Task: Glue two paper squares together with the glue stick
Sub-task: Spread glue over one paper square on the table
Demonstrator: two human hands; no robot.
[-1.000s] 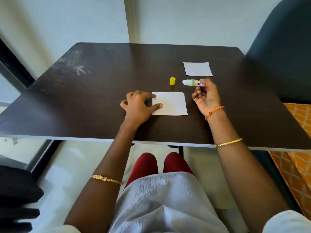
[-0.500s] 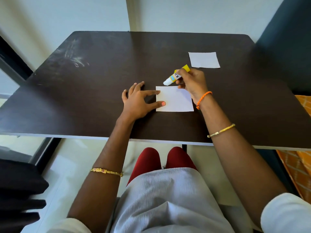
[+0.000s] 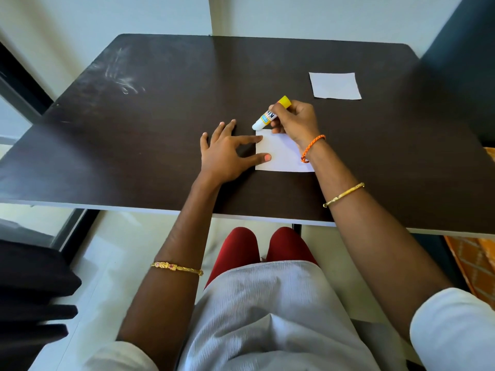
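A white paper square (image 3: 281,156) lies on the dark table (image 3: 160,103) near the front edge. My left hand (image 3: 227,153) rests flat with fingers spread, forefinger and thumb tips pressing the square's left edge. My right hand (image 3: 294,121) grips the glue stick (image 3: 265,119), tilted with its white tip pointing down-left, just above the square's far left corner. A yellow piece (image 3: 284,100) shows behind the fingers; whether it is the stick's end or the loose cap, I cannot tell. The second paper square (image 3: 334,85) lies further back to the right.
A dark chair back (image 3: 460,62) stands at the table's right side. The wall runs close behind the table's far edge. Black objects (image 3: 32,303) sit on the floor at lower left. My knees are under the front edge.
My right hand has swung the glue stick from level beside the paper to tip-down at the near square's far left corner. My left hand's fingers have spread out on the square's edge.
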